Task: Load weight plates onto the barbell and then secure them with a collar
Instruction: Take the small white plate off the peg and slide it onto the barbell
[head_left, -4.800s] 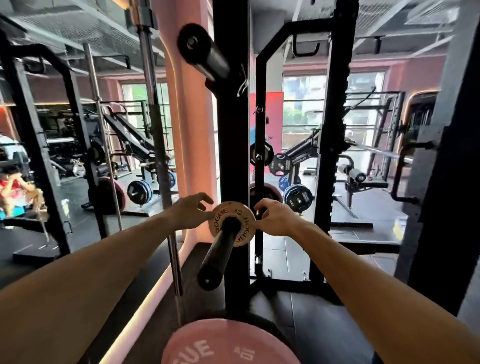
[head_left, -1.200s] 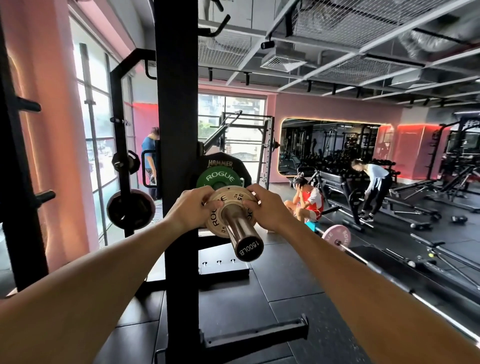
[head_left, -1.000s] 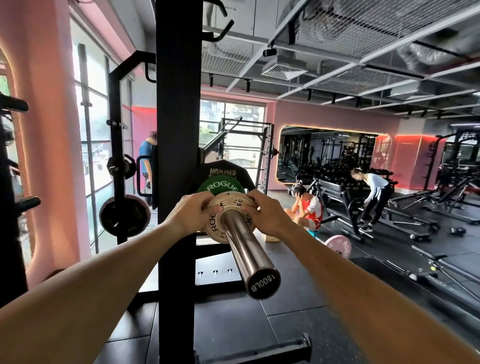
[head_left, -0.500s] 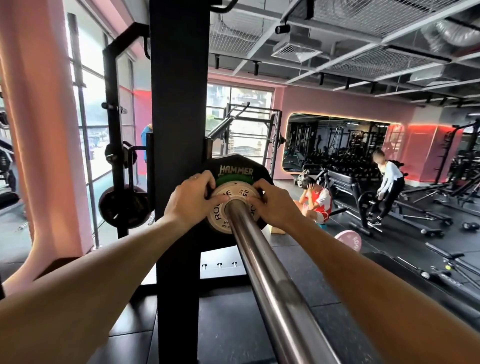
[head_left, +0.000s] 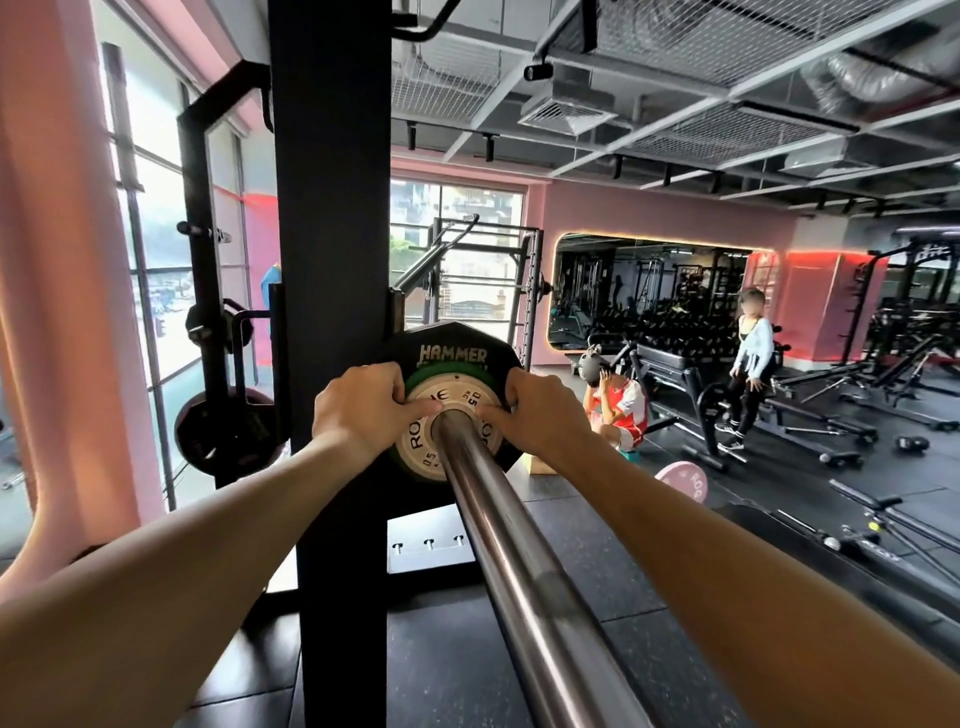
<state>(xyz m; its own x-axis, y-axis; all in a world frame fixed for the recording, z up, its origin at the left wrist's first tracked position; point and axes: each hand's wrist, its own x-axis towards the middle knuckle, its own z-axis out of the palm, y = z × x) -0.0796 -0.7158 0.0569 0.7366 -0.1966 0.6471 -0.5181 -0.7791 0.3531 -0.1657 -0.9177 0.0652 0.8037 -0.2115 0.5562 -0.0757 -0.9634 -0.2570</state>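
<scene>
Hands (head_left: 363, 410) covering small plate (head_left: 457, 402), lettering half-hidden

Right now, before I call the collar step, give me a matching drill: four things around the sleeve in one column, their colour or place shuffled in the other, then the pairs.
Things
1. small Rogue plate
2. Hammer plate
3. middle plate
4. barbell sleeve

Descriptions
A. black, farthest back
B. bare steel, running toward the camera
C. green rim
D. pale face, pinched by the left hand and right hand

Pairs: 1-D, 2-A, 3-C, 4-B
</scene>
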